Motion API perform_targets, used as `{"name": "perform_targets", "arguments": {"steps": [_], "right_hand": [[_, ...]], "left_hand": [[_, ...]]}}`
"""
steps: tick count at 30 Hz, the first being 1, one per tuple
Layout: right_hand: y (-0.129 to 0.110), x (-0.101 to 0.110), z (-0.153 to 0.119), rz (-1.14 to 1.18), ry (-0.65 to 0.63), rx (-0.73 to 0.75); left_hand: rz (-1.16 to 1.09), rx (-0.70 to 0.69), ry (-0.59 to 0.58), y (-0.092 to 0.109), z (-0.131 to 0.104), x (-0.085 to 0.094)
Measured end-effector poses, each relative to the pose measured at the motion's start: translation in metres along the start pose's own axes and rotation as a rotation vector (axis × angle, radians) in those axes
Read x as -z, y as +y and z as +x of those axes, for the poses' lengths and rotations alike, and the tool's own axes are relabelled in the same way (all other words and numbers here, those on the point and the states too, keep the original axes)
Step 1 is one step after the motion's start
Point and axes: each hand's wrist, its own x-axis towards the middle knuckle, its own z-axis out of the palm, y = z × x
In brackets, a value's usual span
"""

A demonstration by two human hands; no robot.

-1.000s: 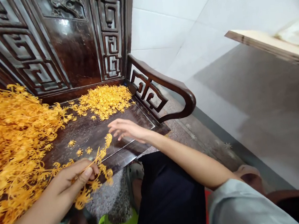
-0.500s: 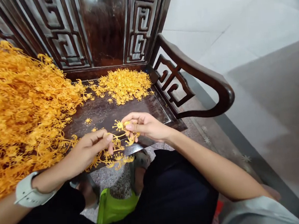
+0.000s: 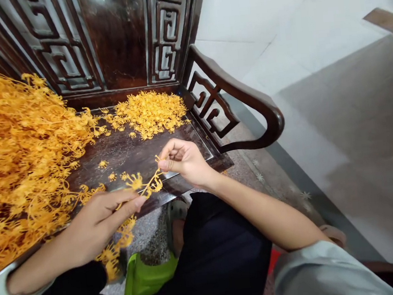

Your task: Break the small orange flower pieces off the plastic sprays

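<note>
My left hand pinches a yellow plastic sprig between thumb and forefinger. Small spidery flower pieces branch off its thin stem, and more of it dangles below my palm. The thumb and fingers of my right hand are closed on the sprig's far tip. Between the two hands the stem slants up to the right, over the bench's front edge. Beyond them, a small heap of loose yellow flower pieces lies on the dark wooden seat.
A large tangled pile of yellow sprigs covers the left of the bench. The carved armrest curves round at the right. A few single pieces lie on the seat. Below is a green plastic stool.
My hands have drawn farther apart, with the left one lower and to the left. The sprig is now stretched between them, and its trailing branches hang lower. The view has shifted right.
</note>
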Motion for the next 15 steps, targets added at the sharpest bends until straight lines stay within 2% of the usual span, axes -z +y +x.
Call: {"name": "perform_targets", "arguments": {"steps": [2, 6, 12, 14, 15], "right_hand": [[-0.003, 0.000, -0.001, -0.015, 0.035, 0.022], [-0.010, -0.003, -0.003, -0.036, 0.068, 0.035], [-0.012, -0.018, -0.009, -0.005, 0.118, 0.108], [-0.014, -0.010, -0.003, 0.028, 0.140, 0.135], [-0.017, -0.001, 0.003, 0.054, 0.191, 0.157]], "left_hand": [[0.018, -0.007, 0.043, 0.008, -0.002, 0.002], [0.035, -0.039, 0.046, 0.019, -0.002, 0.003], [0.130, -0.065, 0.084, 0.018, -0.008, 0.007], [0.198, -0.118, 0.068, 0.018, -0.018, 0.005], [0.239, -0.167, 0.032, 0.018, -0.024, 0.002]]}}
